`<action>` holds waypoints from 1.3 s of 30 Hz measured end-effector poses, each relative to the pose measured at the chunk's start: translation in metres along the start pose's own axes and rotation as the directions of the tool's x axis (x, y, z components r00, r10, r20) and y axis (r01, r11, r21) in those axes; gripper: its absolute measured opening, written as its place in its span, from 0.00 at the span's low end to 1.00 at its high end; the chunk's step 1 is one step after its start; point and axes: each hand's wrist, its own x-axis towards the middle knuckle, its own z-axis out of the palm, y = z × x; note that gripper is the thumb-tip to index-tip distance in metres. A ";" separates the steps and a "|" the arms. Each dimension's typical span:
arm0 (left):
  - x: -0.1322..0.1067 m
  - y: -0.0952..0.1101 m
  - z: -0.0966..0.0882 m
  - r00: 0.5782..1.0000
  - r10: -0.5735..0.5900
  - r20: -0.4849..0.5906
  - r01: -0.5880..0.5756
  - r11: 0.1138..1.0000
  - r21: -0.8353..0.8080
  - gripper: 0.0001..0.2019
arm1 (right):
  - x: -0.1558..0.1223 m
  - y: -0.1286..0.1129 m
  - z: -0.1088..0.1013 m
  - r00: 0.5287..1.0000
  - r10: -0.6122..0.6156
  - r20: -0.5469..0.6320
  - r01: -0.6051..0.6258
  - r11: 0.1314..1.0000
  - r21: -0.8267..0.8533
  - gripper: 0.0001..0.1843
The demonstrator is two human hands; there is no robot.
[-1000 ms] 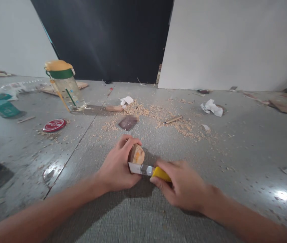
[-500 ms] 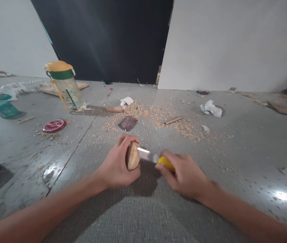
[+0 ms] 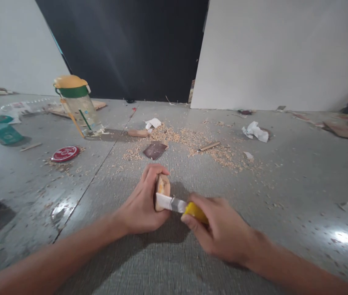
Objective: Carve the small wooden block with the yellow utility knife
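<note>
My left hand (image 3: 143, 200) is closed around a small pale wooden block (image 3: 163, 184), its cut face turned to the right. A yellow-handled utility knife (image 3: 178, 205) is gripped in my right hand (image 3: 220, 225). Its blade lies across the face of the wood, pointing left, and covers part of it. The fingers of my right hand hide most of the handle. Both hands are low over the grey floor (image 3: 198, 270). Beyond them lie wood shavings (image 3: 180, 136), a brown piece of sandpaper-like sheet (image 3: 155, 151) and a thin wooden stick (image 3: 210, 146).
A water bottle with a yellow lid (image 3: 77, 106) stands at the left, near a red round lid (image 3: 65, 153) and a teal container (image 3: 2, 132). Crumpled tissue (image 3: 255, 132) lies at the right. A wooden piece (image 3: 138, 133) rests beside the shavings.
The knife and my right hand have moved down and slightly left, bringing the blade from the wood's upper right edge across its face. My left hand still holds the wood, now turned slightly.
</note>
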 end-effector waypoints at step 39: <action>0.003 -0.007 0.003 0.996 -0.070 0.062 0.078 0.987 -0.137 0.32 | 0.002 -0.002 -0.006 1.000 -0.003 0.028 0.002 1.000 0.030 0.14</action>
